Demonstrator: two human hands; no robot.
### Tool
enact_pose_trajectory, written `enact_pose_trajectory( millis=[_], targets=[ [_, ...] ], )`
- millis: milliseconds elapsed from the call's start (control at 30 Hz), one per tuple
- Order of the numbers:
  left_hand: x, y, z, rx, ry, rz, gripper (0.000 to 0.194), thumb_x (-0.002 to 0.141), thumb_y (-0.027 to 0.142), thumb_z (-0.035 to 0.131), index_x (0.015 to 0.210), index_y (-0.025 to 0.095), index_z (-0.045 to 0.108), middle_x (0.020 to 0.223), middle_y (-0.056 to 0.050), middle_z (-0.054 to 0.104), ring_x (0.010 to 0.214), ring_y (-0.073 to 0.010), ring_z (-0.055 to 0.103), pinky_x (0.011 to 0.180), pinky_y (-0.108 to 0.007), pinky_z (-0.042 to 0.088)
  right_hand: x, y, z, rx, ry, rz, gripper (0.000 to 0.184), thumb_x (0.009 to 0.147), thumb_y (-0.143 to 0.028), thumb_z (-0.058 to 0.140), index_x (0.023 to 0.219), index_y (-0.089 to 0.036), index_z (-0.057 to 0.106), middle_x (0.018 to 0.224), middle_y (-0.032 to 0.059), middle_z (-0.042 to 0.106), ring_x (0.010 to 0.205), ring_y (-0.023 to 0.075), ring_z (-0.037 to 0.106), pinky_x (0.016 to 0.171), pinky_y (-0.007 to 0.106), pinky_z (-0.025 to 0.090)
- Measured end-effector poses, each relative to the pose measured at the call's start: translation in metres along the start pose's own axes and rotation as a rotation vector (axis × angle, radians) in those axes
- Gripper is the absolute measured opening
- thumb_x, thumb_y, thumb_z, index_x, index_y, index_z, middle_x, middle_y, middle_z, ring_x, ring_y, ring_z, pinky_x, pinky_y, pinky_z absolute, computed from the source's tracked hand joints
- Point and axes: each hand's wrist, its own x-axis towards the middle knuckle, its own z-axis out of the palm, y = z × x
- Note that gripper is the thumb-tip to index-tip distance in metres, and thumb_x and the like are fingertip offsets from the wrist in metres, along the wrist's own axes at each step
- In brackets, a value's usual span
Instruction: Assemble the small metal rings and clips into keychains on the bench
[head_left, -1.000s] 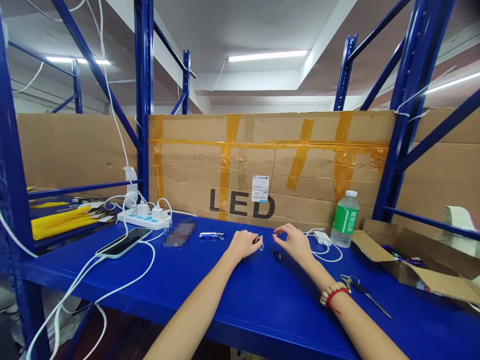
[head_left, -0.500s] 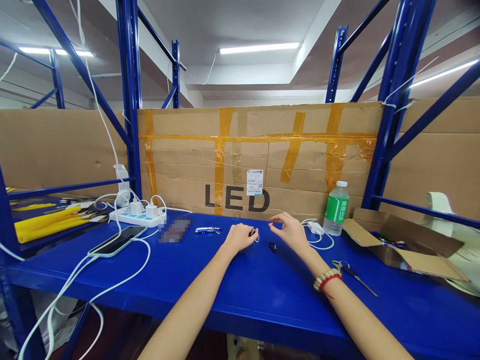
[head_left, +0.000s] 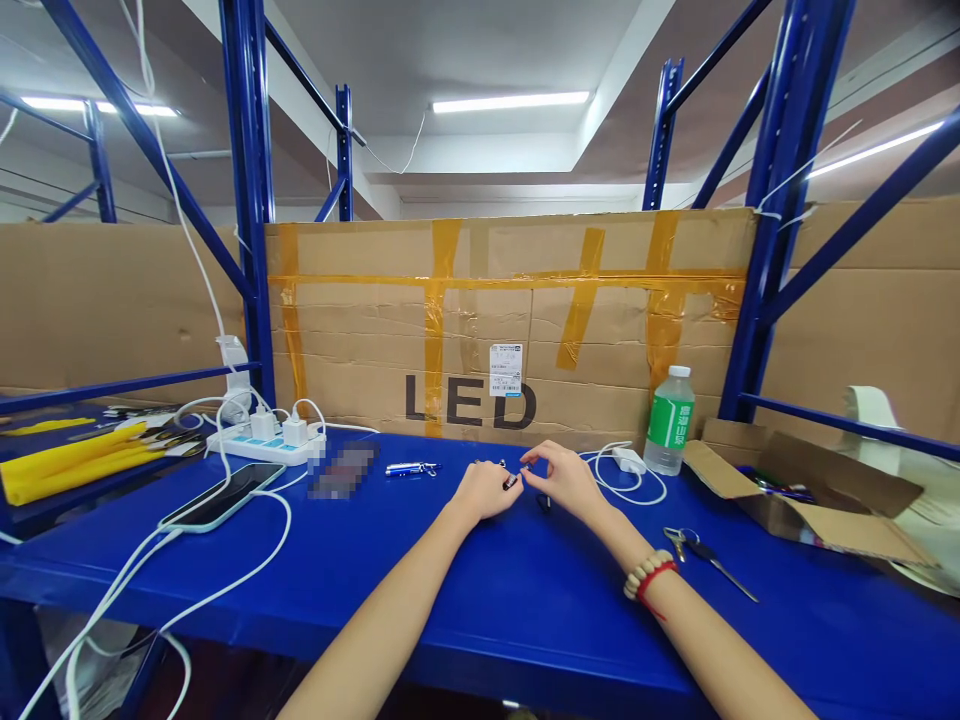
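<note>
Above the blue tabletop, my left hand point(head_left: 486, 490) is closed around a small dark piece point(head_left: 511, 481) that pokes out by the thumb; its kind is too small to tell. My right hand point(head_left: 561, 477), wearing a beaded bracelet and red cord, pinches at something tiny close to the left fingertips. What lies between those fingers I cannot make out. Partly behind the right hand, a small black clip-like piece point(head_left: 544, 504) rests on the table. To the left of both hands lies a shiny blue penlight-like keychain point(head_left: 409, 469) with metal clasps.
A phone point(head_left: 225, 497) and a power strip point(head_left: 262, 443) with white cables occupy the left. On the right are a water bottle point(head_left: 670, 420), a white charger cable point(head_left: 626, 460), scissors with keys point(head_left: 709, 555) and an open carton point(head_left: 810, 500). A large cardboard sheet point(head_left: 360, 340) stands behind.
My right hand has moved left and in toward my left hand, so their fingertips now nearly meet. The view has shifted slightly.
</note>
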Motion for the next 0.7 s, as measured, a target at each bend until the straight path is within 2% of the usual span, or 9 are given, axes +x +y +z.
enact_pose_trajectory(
  millis=[167, 300, 467, 567, 700],
  targets=[
    [0.0009, 0.0002, 0.0011, 0.008, -0.016, -0.010, 0.034, 0.087, 0.031, 0.041, 0.068, 0.016, 0.066, 0.072, -0.007, 0.063, 0.070, -0.0206, 0.059, 0.057, -0.024, 0.034, 0.0011, 0.0010, 0.0044, 0.138, 0.026, 0.031, 0.020, 0.070, -0.033, 0.056, 0.084, -0.020, 0.064, 0.081, -0.0005, 0.060, 0.051, 0.0066, 0.044, 0.052, 0.021, 0.036],
    [0.0011, -0.0003, 0.0008, 0.006, -0.024, -0.017, 0.034, 0.088, 0.031, 0.041, 0.068, 0.016, 0.065, 0.072, -0.006, 0.063, 0.072, -0.0202, 0.059, 0.057, -0.023, 0.035, 0.0031, 0.0007, 0.0074, 0.364, 0.028, 0.183, 0.031, 0.066, -0.037, 0.059, 0.085, -0.014, 0.064, 0.080, 0.0028, 0.061, 0.045, 0.0045, 0.038, 0.047, 0.021, 0.033],
    [0.0011, -0.0010, 0.0017, 0.005, -0.038, -0.015, 0.033, 0.087, 0.031, 0.042, 0.070, 0.017, 0.066, 0.074, -0.006, 0.063, 0.073, -0.0206, 0.059, 0.059, -0.023, 0.037, 0.0043, -0.0028, 0.0075, 0.598, -0.075, 0.308, 0.042, 0.058, -0.040, 0.065, 0.086, -0.008, 0.064, 0.081, 0.0078, 0.061, 0.057, 0.0077, 0.046, 0.053, 0.021, 0.037],
    [0.0017, -0.0018, 0.0031, 0.007, -0.044, -0.003, 0.028, 0.086, 0.031, 0.045, 0.074, 0.017, 0.067, 0.078, -0.007, 0.064, 0.076, -0.0215, 0.059, 0.062, -0.024, 0.039, 0.0034, -0.0048, 0.0066, 0.639, -0.157, 0.313, 0.042, 0.056, -0.040, 0.067, 0.083, -0.007, 0.064, 0.076, 0.0073, 0.060, 0.062, 0.0094, 0.049, 0.056, 0.021, 0.038],
    [0.0013, -0.0023, 0.0031, 0.005, -0.050, -0.002, 0.027, 0.085, 0.031, 0.045, 0.076, 0.017, 0.067, 0.080, -0.007, 0.064, 0.077, -0.0220, 0.059, 0.063, -0.025, 0.040, 0.0021, -0.0062, 0.0052, 0.662, -0.199, 0.285, 0.042, 0.057, -0.041, 0.067, 0.081, -0.007, 0.064, 0.074, 0.0066, 0.060, 0.059, 0.0083, 0.048, 0.053, 0.020, 0.037]
  ],
)
